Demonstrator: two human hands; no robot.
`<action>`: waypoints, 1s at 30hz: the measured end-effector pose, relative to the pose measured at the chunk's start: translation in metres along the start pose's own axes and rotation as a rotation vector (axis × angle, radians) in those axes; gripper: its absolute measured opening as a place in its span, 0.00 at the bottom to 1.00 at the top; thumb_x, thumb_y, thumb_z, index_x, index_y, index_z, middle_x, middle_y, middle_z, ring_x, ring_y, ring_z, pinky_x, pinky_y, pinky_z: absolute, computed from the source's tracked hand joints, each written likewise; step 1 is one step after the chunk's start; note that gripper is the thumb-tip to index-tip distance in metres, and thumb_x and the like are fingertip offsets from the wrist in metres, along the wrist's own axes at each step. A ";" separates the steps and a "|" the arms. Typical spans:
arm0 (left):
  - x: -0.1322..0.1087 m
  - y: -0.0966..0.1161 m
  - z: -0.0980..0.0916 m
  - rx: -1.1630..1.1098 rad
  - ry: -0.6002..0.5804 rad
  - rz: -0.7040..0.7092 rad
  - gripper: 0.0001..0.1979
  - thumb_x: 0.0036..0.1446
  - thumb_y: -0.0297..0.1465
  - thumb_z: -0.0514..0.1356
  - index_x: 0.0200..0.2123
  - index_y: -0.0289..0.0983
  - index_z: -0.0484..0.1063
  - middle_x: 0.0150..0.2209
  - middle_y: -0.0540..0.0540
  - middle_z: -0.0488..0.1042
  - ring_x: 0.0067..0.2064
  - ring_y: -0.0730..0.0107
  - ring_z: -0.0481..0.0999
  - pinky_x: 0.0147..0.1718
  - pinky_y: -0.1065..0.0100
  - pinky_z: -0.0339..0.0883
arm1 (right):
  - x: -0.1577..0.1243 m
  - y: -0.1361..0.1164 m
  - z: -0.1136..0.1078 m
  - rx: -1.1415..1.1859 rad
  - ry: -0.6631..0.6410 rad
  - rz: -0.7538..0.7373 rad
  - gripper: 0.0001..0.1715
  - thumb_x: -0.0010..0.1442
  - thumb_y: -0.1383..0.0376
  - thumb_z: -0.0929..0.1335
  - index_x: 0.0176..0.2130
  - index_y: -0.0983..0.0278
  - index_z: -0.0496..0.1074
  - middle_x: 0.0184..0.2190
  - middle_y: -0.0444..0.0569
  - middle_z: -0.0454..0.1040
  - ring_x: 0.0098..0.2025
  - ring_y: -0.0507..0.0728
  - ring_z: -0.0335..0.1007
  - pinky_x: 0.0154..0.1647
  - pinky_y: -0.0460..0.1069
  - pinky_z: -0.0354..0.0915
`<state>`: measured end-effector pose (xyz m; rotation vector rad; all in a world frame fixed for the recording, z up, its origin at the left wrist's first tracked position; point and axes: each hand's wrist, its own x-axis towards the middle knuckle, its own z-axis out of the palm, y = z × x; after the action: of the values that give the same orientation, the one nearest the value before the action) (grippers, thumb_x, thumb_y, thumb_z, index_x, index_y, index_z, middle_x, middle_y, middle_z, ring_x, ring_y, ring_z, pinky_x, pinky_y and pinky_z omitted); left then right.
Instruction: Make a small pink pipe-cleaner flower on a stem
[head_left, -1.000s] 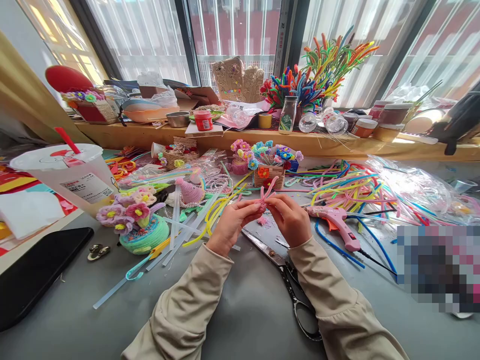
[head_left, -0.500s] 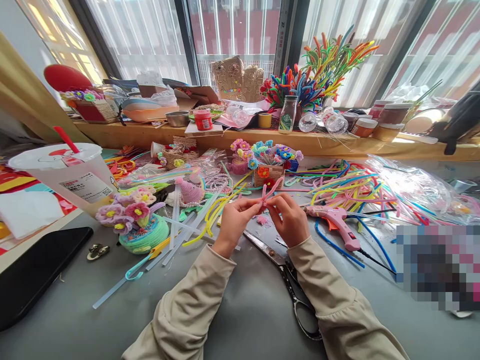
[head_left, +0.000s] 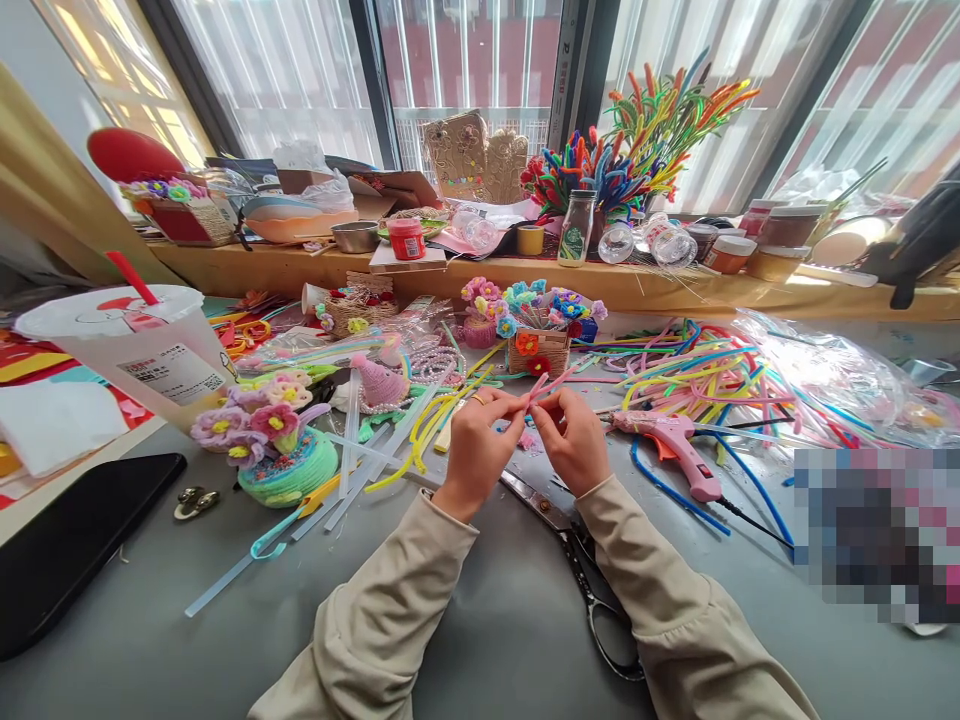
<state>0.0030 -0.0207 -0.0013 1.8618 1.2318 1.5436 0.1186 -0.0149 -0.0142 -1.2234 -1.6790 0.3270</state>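
Both my hands meet above the grey table (head_left: 480, 620) and pinch one pink pipe cleaner piece (head_left: 543, 388). My left hand (head_left: 478, 440) grips its left end with thumb and fingers closed. My right hand (head_left: 576, 437) pinches the same piece from the right, and the pink ends stick out up and to the right of the fingers. Black-handled scissors (head_left: 592, 585) lie on the table just under my right wrist. A pink glue gun (head_left: 667, 445) rests right of my right hand.
Loose coloured pipe cleaners (head_left: 690, 375) are heaped at the right, small baskets of pipe-cleaner flowers (head_left: 536, 325) stand behind my hands. A green pot of flowers (head_left: 277, 450), a lidded cup with a red straw (head_left: 150, 350) and a black tablet (head_left: 71, 545) sit at the left. Clear glue sticks (head_left: 352, 470) lie scattered.
My hands have shifted slightly right and up, and the pink piece has turned from pointing up to lying lower, its ends now aimed right.
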 end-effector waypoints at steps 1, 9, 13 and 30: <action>0.000 -0.001 0.000 0.018 -0.004 0.021 0.09 0.45 0.30 0.55 0.30 0.40 0.74 0.29 0.45 0.71 0.33 0.68 0.68 0.36 0.70 0.59 | 0.000 -0.001 0.000 0.016 -0.006 0.027 0.07 0.51 0.64 0.61 0.24 0.64 0.61 0.21 0.45 0.64 0.23 0.50 0.58 0.24 0.45 0.56; -0.001 -0.005 -0.001 0.081 -0.010 0.078 0.10 0.47 0.28 0.54 0.31 0.40 0.74 0.29 0.45 0.70 0.34 0.67 0.68 0.37 0.69 0.59 | 0.000 0.001 -0.003 -0.189 -0.002 -0.156 0.04 0.50 0.67 0.61 0.26 0.65 0.64 0.25 0.46 0.65 0.23 0.50 0.57 0.26 0.45 0.55; 0.000 -0.006 -0.002 0.142 -0.024 0.121 0.10 0.47 0.27 0.54 0.31 0.38 0.73 0.29 0.44 0.71 0.33 0.68 0.68 0.36 0.69 0.60 | 0.000 0.002 -0.005 -0.224 -0.033 -0.208 0.05 0.51 0.68 0.60 0.29 0.65 0.65 0.27 0.46 0.66 0.26 0.50 0.58 0.28 0.46 0.55; -0.002 -0.008 0.003 0.266 0.032 0.410 0.08 0.47 0.23 0.54 0.30 0.34 0.71 0.29 0.45 0.71 0.32 0.73 0.69 0.33 0.71 0.64 | 0.007 0.001 -0.003 0.628 -0.095 0.480 0.07 0.42 0.63 0.64 0.21 0.66 0.65 0.14 0.38 0.57 0.18 0.46 0.48 0.20 0.44 0.47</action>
<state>0.0027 -0.0175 -0.0099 2.3901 1.1663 1.6812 0.1220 -0.0096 -0.0096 -1.1119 -1.1902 1.1268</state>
